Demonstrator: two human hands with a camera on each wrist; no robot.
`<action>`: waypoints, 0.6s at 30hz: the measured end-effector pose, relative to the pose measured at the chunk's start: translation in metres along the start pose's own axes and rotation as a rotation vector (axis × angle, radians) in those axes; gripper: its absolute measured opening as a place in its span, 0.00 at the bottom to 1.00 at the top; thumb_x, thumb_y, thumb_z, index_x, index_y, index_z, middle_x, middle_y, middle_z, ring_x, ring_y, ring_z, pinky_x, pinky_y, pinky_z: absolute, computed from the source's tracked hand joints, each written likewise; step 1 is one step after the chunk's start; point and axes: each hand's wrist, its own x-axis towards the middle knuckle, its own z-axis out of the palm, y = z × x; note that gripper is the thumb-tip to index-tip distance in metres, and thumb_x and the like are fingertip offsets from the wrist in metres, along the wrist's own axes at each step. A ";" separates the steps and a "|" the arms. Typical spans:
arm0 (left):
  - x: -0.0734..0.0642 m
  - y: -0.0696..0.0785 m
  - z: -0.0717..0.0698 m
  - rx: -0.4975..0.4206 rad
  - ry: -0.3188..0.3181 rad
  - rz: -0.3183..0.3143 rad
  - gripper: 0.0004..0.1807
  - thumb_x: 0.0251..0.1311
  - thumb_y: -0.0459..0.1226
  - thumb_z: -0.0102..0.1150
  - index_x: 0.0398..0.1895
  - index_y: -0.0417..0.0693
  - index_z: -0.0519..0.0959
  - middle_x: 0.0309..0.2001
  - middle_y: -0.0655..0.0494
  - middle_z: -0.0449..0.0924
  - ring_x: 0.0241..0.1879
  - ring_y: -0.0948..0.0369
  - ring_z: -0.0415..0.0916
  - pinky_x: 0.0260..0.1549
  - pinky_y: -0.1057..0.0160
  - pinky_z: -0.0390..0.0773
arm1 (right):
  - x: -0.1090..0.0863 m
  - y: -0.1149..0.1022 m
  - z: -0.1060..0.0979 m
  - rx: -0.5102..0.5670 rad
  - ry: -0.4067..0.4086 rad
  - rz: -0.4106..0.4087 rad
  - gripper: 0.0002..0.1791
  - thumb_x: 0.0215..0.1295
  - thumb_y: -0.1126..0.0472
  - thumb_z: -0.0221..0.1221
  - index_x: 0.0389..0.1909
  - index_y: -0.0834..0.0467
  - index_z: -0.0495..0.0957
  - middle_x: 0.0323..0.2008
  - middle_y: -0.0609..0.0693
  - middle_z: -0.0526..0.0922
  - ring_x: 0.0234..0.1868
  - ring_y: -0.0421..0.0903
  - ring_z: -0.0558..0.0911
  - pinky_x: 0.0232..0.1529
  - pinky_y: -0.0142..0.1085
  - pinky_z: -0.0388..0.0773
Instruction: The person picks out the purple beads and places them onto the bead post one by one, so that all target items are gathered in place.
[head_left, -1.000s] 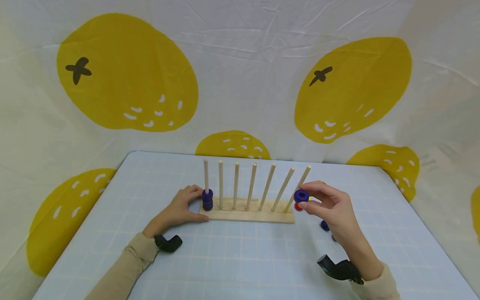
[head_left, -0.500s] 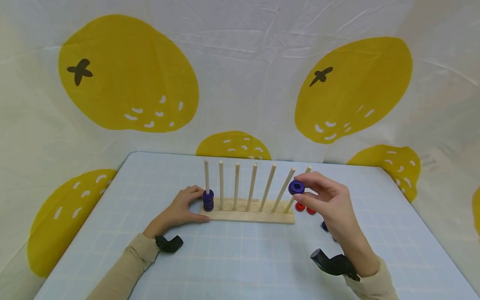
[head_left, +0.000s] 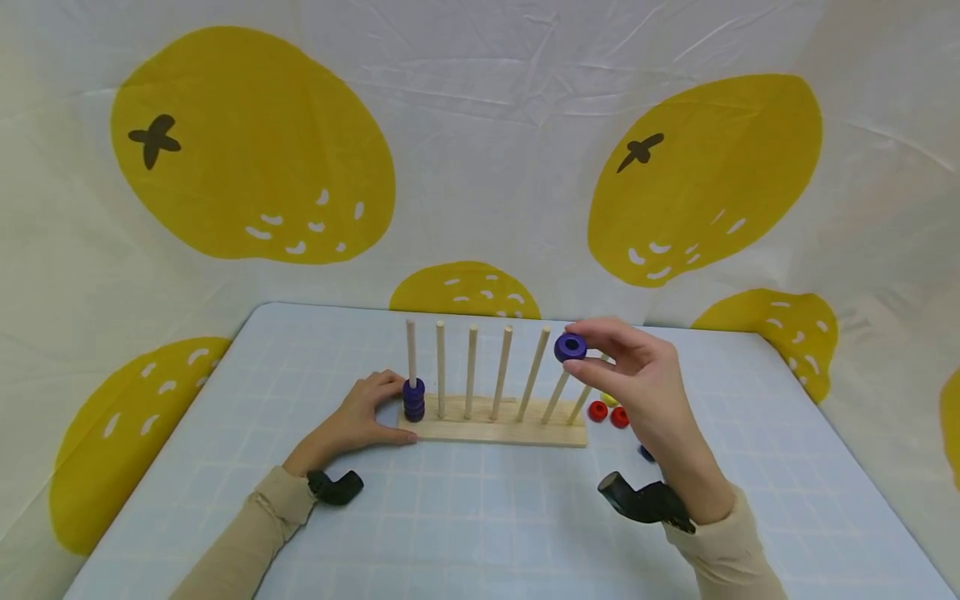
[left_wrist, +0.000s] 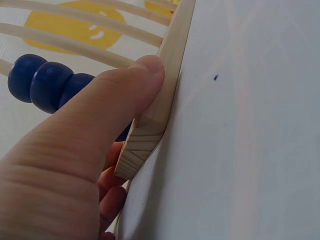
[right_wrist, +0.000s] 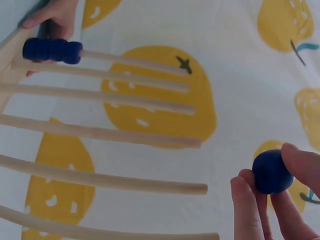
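Note:
A wooden peg rack with a row of upright dowels stands on the table. Several dark blue beads are stacked on its leftmost peg. My left hand grips the left end of the base; in the left wrist view the thumb lies along the base edge, with fingers on the far side. Between thumb and fingertips my right hand pinches a blue bead, its hole facing the head camera. The bead is raised near the tops of the right-hand pegs, overlapping one in the head view.
Two red beads and a yellow bead lie off the rack's right end. A dark blue bead sits nearer, partly behind the right wrist. A patterned cloth hangs behind the table.
My right hand has moved left and upward with the blue bead, from beside the rack to over its right-hand pegs. The left hand has stayed on the base.

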 end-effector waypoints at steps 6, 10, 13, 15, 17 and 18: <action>0.000 0.001 -0.001 0.002 0.000 -0.004 0.39 0.39 0.54 0.80 0.57 0.51 0.81 0.51 0.61 0.76 0.52 0.58 0.68 0.52 0.50 0.63 | 0.011 -0.003 0.007 0.033 -0.039 -0.019 0.18 0.60 0.75 0.64 0.52 0.68 0.79 0.47 0.58 0.80 0.49 0.53 0.80 0.49 0.39 0.79; 0.000 0.000 0.000 0.003 0.002 0.005 0.38 0.39 0.54 0.81 0.57 0.51 0.81 0.51 0.61 0.76 0.52 0.58 0.68 0.52 0.50 0.63 | 0.018 -0.005 0.013 0.065 -0.057 -0.027 0.18 0.59 0.76 0.65 0.51 0.69 0.79 0.47 0.58 0.80 0.48 0.53 0.80 0.48 0.39 0.80; 0.001 0.000 0.000 0.001 0.003 0.010 0.38 0.39 0.53 0.81 0.56 0.51 0.81 0.51 0.61 0.76 0.52 0.58 0.69 0.51 0.51 0.63 | 0.024 -0.007 0.019 0.086 -0.072 -0.042 0.17 0.59 0.77 0.64 0.51 0.70 0.79 0.46 0.59 0.81 0.47 0.54 0.80 0.48 0.40 0.80; 0.000 0.000 0.000 -0.002 0.005 0.011 0.38 0.38 0.53 0.81 0.56 0.51 0.81 0.51 0.61 0.76 0.52 0.58 0.69 0.51 0.50 0.63 | 0.028 -0.008 0.023 0.092 -0.079 -0.047 0.17 0.59 0.77 0.64 0.50 0.70 0.79 0.46 0.59 0.81 0.47 0.54 0.80 0.48 0.40 0.80; 0.000 0.000 0.000 0.001 0.004 0.009 0.38 0.39 0.53 0.81 0.56 0.51 0.81 0.51 0.62 0.76 0.52 0.58 0.68 0.51 0.51 0.63 | 0.031 -0.009 0.027 0.105 -0.086 -0.049 0.17 0.59 0.77 0.64 0.50 0.70 0.79 0.46 0.60 0.81 0.48 0.55 0.81 0.48 0.41 0.80; 0.000 0.000 0.000 0.002 0.003 0.008 0.38 0.39 0.54 0.81 0.56 0.51 0.81 0.51 0.62 0.76 0.52 0.59 0.68 0.51 0.51 0.63 | 0.033 -0.009 0.028 0.111 -0.088 -0.048 0.17 0.58 0.77 0.65 0.50 0.70 0.79 0.46 0.60 0.81 0.48 0.55 0.81 0.49 0.41 0.80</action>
